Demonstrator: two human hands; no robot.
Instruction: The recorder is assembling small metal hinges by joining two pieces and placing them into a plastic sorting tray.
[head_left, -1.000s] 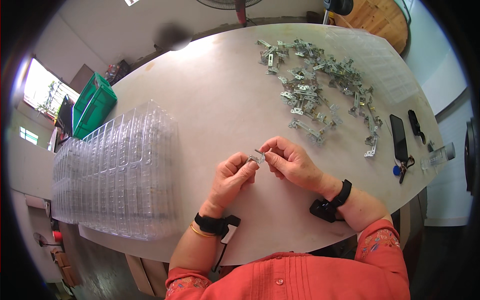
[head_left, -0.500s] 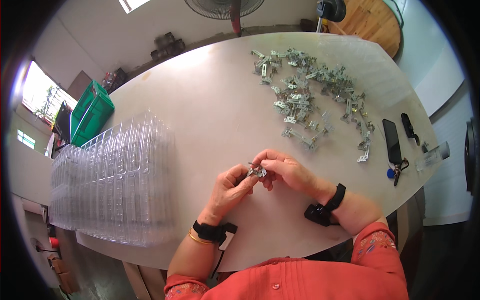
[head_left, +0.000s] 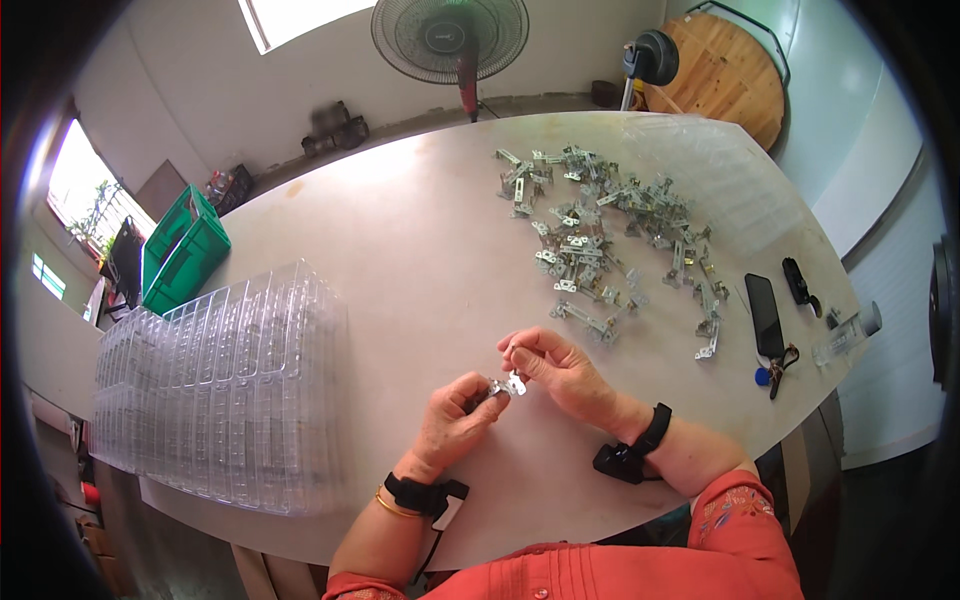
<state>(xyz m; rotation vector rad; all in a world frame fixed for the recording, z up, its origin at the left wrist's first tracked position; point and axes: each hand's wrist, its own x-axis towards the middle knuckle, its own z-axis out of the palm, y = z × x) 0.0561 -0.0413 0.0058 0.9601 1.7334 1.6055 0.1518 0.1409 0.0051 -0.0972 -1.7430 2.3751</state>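
My left hand [head_left: 452, 424] is closed, thumb and fingers pinching a small silvery metal bracket [head_left: 515, 385] whose flat, holed end sticks out toward the right. Just above that end, my right hand [head_left: 566, 382] has thumb and forefinger pressed together. Whatever is between those fingertips is too small to make out. Both hands are over the near middle of the pale table [head_left: 400, 270]. Beyond them, to the right, spreads a loose pile of similar metal brackets [head_left: 582, 250], some with brass-coloured parts.
Stacked clear plastic trays [head_left: 225, 390] fill the table's left side, with a green crate [head_left: 187, 250] behind them. Along the right edge lie a phone [head_left: 764, 315], a black object [head_left: 797, 283] and a clear bottle [head_left: 848, 335]. Clear plastic sheeting [head_left: 720, 180] covers the far right corner.
My right fingertips have drawn up and away from the bracket, which stays in my left hand. The whole view has tilted upward, so the table sits lower in the picture.
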